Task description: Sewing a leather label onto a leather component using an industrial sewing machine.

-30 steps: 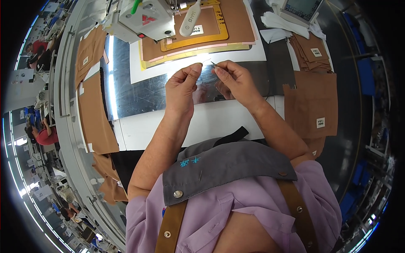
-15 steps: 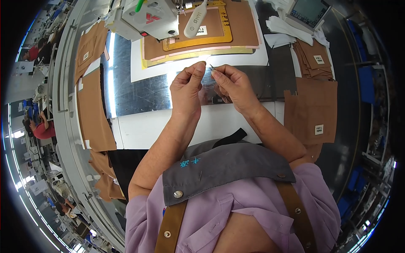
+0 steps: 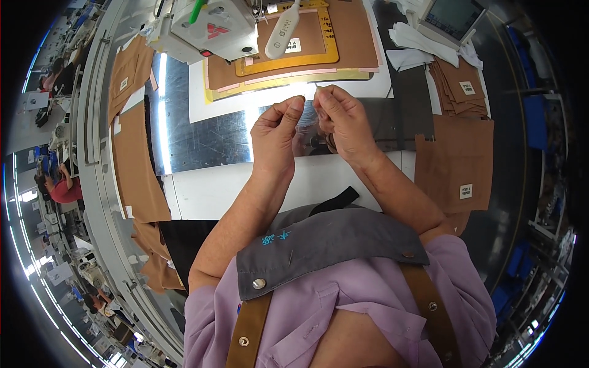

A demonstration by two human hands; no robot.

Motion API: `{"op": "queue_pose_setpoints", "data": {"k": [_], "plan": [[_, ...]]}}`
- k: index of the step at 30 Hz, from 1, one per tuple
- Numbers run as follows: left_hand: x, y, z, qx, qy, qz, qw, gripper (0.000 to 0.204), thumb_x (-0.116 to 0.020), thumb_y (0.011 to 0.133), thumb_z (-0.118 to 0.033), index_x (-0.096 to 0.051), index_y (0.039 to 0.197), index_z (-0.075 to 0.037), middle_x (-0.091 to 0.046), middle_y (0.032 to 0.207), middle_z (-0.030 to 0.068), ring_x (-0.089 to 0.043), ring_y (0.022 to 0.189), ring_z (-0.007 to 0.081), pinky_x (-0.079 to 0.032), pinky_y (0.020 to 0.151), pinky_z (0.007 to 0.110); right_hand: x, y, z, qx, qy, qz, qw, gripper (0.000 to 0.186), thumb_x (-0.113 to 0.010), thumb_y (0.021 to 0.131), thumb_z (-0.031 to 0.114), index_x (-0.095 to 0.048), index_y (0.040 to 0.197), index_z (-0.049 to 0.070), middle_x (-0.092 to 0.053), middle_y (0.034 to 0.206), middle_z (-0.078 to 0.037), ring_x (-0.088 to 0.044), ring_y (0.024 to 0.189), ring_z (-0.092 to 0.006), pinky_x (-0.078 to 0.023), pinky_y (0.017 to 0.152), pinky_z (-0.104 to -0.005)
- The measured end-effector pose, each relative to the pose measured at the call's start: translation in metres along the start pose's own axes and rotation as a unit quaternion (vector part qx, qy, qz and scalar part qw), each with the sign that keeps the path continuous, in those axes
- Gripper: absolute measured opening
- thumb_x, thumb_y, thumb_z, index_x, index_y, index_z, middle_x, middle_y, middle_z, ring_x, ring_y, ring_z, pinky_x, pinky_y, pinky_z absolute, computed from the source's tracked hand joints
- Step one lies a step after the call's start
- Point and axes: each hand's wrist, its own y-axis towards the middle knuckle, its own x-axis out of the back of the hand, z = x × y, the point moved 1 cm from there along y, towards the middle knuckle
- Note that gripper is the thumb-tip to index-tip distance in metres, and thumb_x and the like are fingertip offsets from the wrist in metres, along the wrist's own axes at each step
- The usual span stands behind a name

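My left hand (image 3: 276, 129) is raised over the metal work surface (image 3: 202, 135), thumb and forefinger pinched together. Whatever is in that pinch is too small to make out. Close beside it, my right hand (image 3: 346, 122) also pinches, with the tip of a thin dark pointed thing just showing above its fingertips. A small gap separates the two hands. Beyond them, a brown fabric panel (image 3: 359, 37) lies under a yellow frame (image 3: 288, 66) on a white sheet (image 3: 199, 107). A white handheld device (image 3: 283, 34) with a rounded end hangs over the panel.
A white machine head (image 3: 211, 30) stands at the far left of the panel. Brown fabric pieces lie at left (image 3: 138, 162) and right (image 3: 454, 165), beside a smaller brown stack (image 3: 457, 89). A screen (image 3: 451, 18) and white cloth (image 3: 420, 46) sit at far right.
My hands have drawn slightly apart. The right has moved a little away and to the right with the thin pointed thing; the left has shifted slightly nearer and to the right.
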Motion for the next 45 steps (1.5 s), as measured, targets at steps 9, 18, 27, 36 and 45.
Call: {"op": "queue_pose_setpoints", "data": {"k": [9, 18, 27, 36, 45], "plan": [[0.000, 0.000, -0.001, 0.004, -0.010, 0.023, 1.000, 0.023, -0.078, 0.093, -0.019, -0.074, 0.105, 0.001, -0.074, 0.099, 0.0062, -0.064, 0.088, 0.0104, -0.049, 0.083, 0.024, -0.008, 0.005, 0.011, 0.010, -0.187, -0.054, 0.981, 0.014, -0.077, 0.094, 0.016, -0.070, 0.097, 0.005, -0.064, 0.089, 0.003, -0.050, 0.078, -0.0043, -0.042, 0.073, -0.0198], [0.006, -0.005, -0.002, 0.020, 0.062, 0.005, 0.998, 0.023, -0.080, 0.092, -0.019, -0.075, 0.104, 0.000, -0.069, 0.084, -0.0010, -0.052, 0.067, 0.0032, -0.041, 0.059, 0.019, 0.007, 0.010, 0.007, 0.098, -0.176, -0.058, 0.978, 0.012, -0.071, 0.098, 0.016, -0.068, 0.095, 0.005, -0.064, 0.084, 0.002, -0.056, 0.072, -0.0051, -0.045, 0.061, -0.0224], [0.005, -0.008, -0.029, -0.032, 0.076, 0.027, 0.996, 0.015, -0.079, 0.091, -0.020, -0.076, 0.095, -0.006, -0.069, 0.089, -0.0038, -0.045, 0.072, 0.0025, -0.032, 0.064, 0.022, 0.031, 0.008, 0.022, 0.077, -0.128, -0.081, 0.985, 0.024, -0.066, 0.103, 0.029, -0.063, 0.094, 0.007, -0.050, 0.074, 0.008, -0.036, 0.057, 0.0002, -0.028, 0.051, -0.0185], [-0.001, -0.031, -0.115, -0.221, 0.079, 0.242, 0.941, 0.013, -0.086, 0.079, -0.009, -0.079, 0.089, -0.007, -0.058, 0.084, -0.0003, -0.055, 0.081, 0.0106, -0.046, 0.075, 0.025, 0.082, -0.005, -0.004, 0.141, -0.431, -0.125, 0.883, 0.009, -0.067, 0.097, 0.006, -0.063, 0.092, 0.000, -0.059, 0.078, 0.000, -0.053, 0.069, -0.0070, -0.045, 0.064, -0.0234], [-0.005, 0.003, -0.091, -0.152, 0.006, 0.357, 0.922, 0.015, -0.091, 0.073, -0.029, -0.080, 0.077, -0.018, -0.052, 0.079, -0.0068, -0.043, 0.074, 0.0104, -0.029, 0.069, 0.030, 0.103, 0.008, -0.009, 0.150, -0.583, -0.093, 0.793, 0.009, -0.072, 0.088, 0.000, -0.063, 0.092, 0.002, -0.060, 0.079, -0.007, -0.053, 0.061, -0.0138, -0.042, 0.056, -0.0263]]}}
